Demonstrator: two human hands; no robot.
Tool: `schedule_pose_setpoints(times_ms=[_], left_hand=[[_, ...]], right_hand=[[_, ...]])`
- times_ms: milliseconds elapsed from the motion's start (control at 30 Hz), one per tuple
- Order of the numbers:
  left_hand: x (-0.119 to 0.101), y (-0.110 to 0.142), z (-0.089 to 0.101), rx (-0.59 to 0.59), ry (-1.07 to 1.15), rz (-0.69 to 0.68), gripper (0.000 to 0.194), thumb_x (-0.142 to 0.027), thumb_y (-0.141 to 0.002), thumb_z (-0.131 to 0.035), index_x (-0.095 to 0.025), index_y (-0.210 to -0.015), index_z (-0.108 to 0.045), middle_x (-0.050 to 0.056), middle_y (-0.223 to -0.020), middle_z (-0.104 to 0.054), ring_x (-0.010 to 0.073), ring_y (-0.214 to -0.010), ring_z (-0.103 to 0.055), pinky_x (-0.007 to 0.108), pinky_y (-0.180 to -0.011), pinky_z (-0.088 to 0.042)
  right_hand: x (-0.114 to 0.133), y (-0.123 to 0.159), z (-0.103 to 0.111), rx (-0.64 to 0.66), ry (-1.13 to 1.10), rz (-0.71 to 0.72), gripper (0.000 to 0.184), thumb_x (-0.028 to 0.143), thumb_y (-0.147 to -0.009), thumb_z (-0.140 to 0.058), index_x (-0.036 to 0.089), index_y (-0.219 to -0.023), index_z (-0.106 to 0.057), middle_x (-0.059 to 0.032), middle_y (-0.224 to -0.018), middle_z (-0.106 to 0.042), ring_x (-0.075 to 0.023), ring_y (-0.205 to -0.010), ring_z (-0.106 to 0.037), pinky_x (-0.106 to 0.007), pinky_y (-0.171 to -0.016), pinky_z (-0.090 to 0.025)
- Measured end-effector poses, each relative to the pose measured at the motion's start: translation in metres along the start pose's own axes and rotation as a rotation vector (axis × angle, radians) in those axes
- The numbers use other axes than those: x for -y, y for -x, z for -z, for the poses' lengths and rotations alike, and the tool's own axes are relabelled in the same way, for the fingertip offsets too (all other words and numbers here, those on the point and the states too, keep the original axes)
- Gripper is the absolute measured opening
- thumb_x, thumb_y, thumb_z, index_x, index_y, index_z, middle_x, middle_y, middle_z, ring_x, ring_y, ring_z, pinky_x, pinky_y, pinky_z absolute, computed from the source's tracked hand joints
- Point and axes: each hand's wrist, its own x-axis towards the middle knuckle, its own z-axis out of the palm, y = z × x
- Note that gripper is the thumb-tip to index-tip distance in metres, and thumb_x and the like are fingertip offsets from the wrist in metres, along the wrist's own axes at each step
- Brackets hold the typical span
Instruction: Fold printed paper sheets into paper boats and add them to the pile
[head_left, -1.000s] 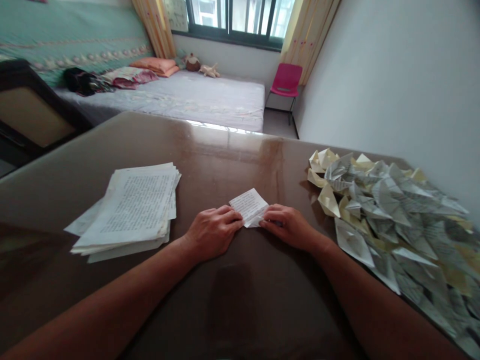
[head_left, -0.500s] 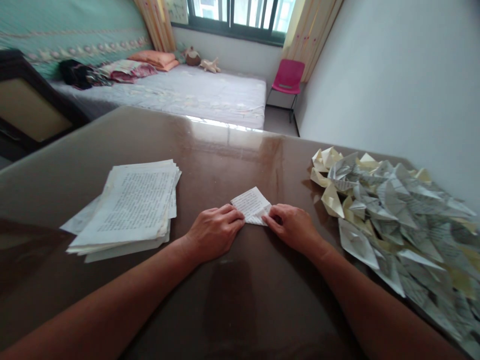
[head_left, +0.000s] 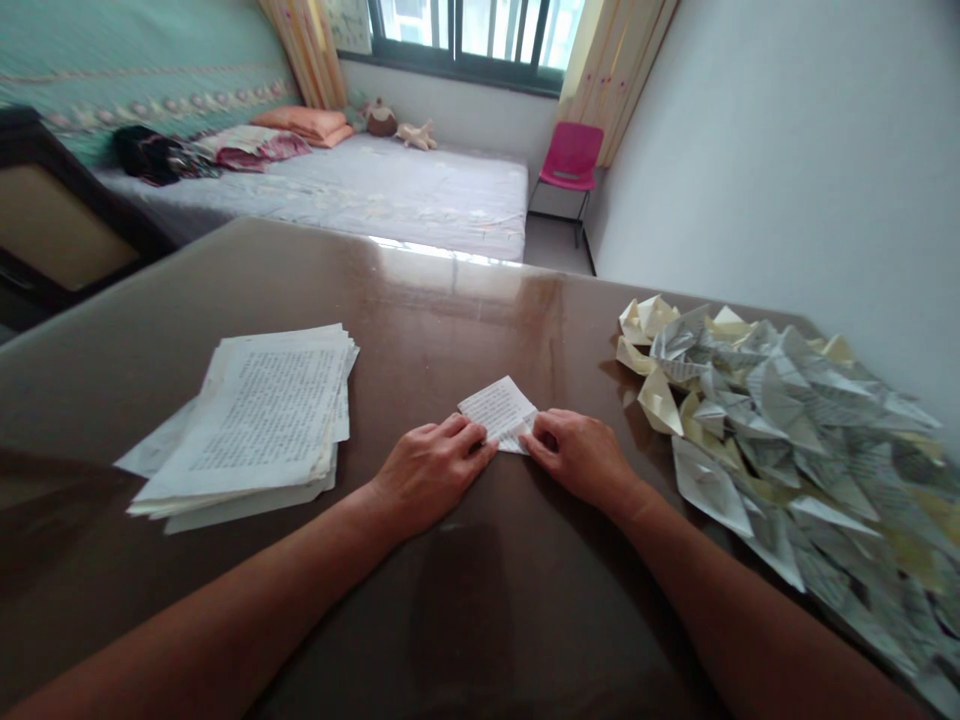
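Note:
A small folded sheet of printed paper (head_left: 501, 408) lies on the brown table (head_left: 420, 330) between my hands, one corner pointing away from me. My left hand (head_left: 435, 462) is closed on its left lower edge, thumb and fingertips pressing the paper near the tabletop. At the right lower edge my right hand (head_left: 581, 450) pinches the paper between thumb and curled fingers. Its lower corners are partly hidden under my fingertips.
A stack of printed sheets (head_left: 251, 415) lies to the left. Folded paper boats (head_left: 780, 400) are heaped along the right side by the wall. Beyond the table stand a bed (head_left: 420, 190) and a pink chair (head_left: 571, 157).
My left thumb has slid slightly rightward along the paper's lower edge. Both hands keep hold of the folded paper, and the whole view has shifted a little.

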Motion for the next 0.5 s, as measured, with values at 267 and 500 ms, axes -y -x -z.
schedule_pose_setpoints(times_ms=[267, 500], left_hand=[[-0.0068, -0.0007, -0.0066, -0.067, -0.054, -0.112, 0.03, -0.02, -0.095, -0.042, -0.017, -0.12, -0.059, 0.006, -0.126, -0.06, 0.0199, -0.115, -0.05, 0.03, -0.08, -0.047], [-0.0073, -0.003, -0.0038, 0.031, -0.032, -0.088, 0.036, -0.024, -0.095, -0.044, -0.022, -0.131, -0.052, 0.002, -0.138, -0.053, 0.0206, -0.117, -0.048, 0.033, -0.084, -0.043]], right_hand=[[0.0, 0.0001, -0.0006, 0.002, 0.02, -0.003, 0.03, 0.041, -0.089, -0.051, 0.02, -0.068, -0.058, 0.0011, -0.072, -0.06, -0.011, -0.062, -0.05, -0.026, -0.055, -0.023], [0.0045, 0.0026, 0.0066, -0.057, 0.088, 0.084, 0.022, 0.04, -0.091, -0.052, 0.023, -0.101, -0.062, -0.0029, -0.095, -0.064, -0.0153, -0.082, -0.058, -0.026, -0.065, -0.035]])
